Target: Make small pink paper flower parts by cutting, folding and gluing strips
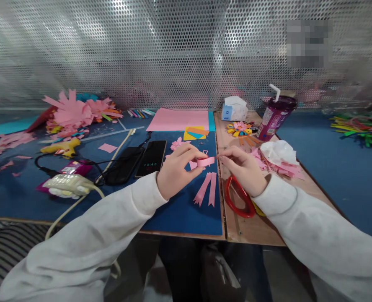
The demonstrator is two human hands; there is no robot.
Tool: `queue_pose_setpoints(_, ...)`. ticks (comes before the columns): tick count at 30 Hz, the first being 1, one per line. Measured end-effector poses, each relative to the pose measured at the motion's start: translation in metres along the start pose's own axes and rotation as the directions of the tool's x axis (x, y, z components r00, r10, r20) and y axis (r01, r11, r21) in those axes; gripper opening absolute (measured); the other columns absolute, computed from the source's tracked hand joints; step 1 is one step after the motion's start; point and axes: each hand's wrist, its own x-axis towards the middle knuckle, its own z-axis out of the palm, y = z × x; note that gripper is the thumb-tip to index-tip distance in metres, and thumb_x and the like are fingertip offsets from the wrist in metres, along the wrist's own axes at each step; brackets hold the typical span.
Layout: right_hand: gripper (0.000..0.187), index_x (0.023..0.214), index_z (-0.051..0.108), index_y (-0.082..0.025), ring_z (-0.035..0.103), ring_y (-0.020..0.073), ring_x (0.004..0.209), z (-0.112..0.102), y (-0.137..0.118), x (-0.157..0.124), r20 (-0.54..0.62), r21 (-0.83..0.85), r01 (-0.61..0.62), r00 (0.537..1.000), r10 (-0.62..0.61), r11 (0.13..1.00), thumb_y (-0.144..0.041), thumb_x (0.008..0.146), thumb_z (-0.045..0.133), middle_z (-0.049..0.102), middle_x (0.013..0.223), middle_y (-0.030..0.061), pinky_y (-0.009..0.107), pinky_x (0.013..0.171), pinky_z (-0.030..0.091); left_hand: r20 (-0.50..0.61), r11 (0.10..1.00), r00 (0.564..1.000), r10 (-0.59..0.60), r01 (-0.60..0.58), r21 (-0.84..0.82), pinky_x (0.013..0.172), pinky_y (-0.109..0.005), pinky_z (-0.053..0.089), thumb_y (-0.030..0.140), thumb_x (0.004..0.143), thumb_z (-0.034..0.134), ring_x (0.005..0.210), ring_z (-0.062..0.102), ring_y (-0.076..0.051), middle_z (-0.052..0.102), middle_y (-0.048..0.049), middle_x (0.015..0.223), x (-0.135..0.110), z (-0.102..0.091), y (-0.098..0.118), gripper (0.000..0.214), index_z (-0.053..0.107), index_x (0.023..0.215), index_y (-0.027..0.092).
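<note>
A narrow pink paper strip (206,161), bent into a curve, is pinched between the thumb and fingers of my left hand (181,167). My right hand (244,170) is closed at the fingertips on what looks like the strip's thin far end, seen nearly edge-on. Just below, two pink paper ribbons (207,188) with notched ends lie on the blue mat (186,218). Red-handled scissors (236,201) rest under my right wrist, their blades hidden. Behind my left hand sits a pink paper flower (177,144), partly covered by it.
Two dark phones, one (151,157) lit, and a cabled power strip (68,184) lie left. Pink sheets (179,119), a tissue box (234,109) and a purple cup with a straw (275,117) stand behind. Paper scraps (74,111) pile far left; crumpled tissue (280,152) lies right.
</note>
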Motion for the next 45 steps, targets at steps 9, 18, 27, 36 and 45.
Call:
queue_pose_setpoints(9, 0.013, 0.079, 0.065, -0.02, 0.056, 0.0162, 0.077, 0.003, -0.002, -0.002, 0.104, 0.046, -0.019, 0.995, 0.014, 0.999, -0.03, 0.079, 0.057, 0.061, 0.08, 0.0024, 0.034, 0.073, 0.043, -0.001, 1.0, 1.0, 0.013, -0.013, 0.007, 0.072, -0.027, 0.052, 0.008, 0.075, 0.063, 0.08, 0.06, -0.013, 0.062, -0.0021, 0.083, 0.001, 0.0, 0.0, 0.016, 0.063, 0.089, 0.016)
queue_pose_setpoints(18, 0.014, 0.079, 0.065, -0.021, 0.056, 0.0161, 0.077, 0.002, -0.003, -0.001, 0.094, 0.072, -0.062, 0.994, 0.056, 0.995, -0.032, 0.078, 0.058, 0.061, 0.08, 0.0018, 0.033, 0.072, 0.044, 0.016, 1.0, 1.0, -0.004, 0.004, 0.001, 0.07, -0.026, 0.051, 0.008, 0.077, 0.061, 0.081, 0.06, -0.013, 0.062, -0.0023, 0.083, 0.001, 0.0, 0.002, 0.014, 0.063, 0.088, 0.016)
queue_pose_setpoints(27, 0.014, 0.076, 0.064, -0.02, 0.056, 0.0159, 0.075, 0.001, -0.001, 0.0, 0.023, 0.057, -0.067, 0.998, 0.066, 0.996, -0.033, 0.077, 0.059, 0.061, 0.076, 0.0013, 0.033, 0.072, 0.044, 0.008, 1.0, 1.0, 0.006, -0.006, 0.0, 0.07, -0.025, 0.051, 0.007, 0.076, 0.061, 0.08, 0.059, -0.012, 0.062, -0.0024, 0.083, 0.0, 0.0, 0.0, 0.016, 0.063, 0.089, 0.016)
queue_pose_setpoints(36, 0.015, 0.077, 0.062, -0.02, 0.055, 0.0134, 0.067, -0.003, 0.006, 0.006, -0.247, 0.157, -0.11, 0.958, 0.147, 0.982, -0.034, 0.076, 0.059, 0.062, 0.075, 0.0008, 0.029, 0.064, 0.043, -0.002, 1.0, 1.0, 0.021, -0.021, -0.004, 0.07, -0.026, 0.051, 0.005, 0.075, 0.061, 0.08, 0.059, -0.013, 0.061, -0.0035, 0.083, 0.0, 0.0, 0.0, 0.017, 0.064, 0.089, 0.014)
queue_pose_setpoints(45, 0.016, 0.075, 0.062, -0.02, 0.053, 0.0114, 0.06, -0.002, 0.006, 0.007, -0.184, 0.235, -0.12, 0.969, 0.165, 0.965, -0.036, 0.073, 0.063, 0.062, 0.07, -0.0002, 0.027, 0.057, 0.044, -0.001, 1.0, 1.0, 0.0, 0.0, -0.007, 0.068, -0.025, 0.051, 0.004, 0.074, 0.061, 0.076, 0.058, -0.012, 0.061, -0.002, 0.083, 0.001, -0.001, 0.002, 0.019, 0.063, 0.089, 0.016)
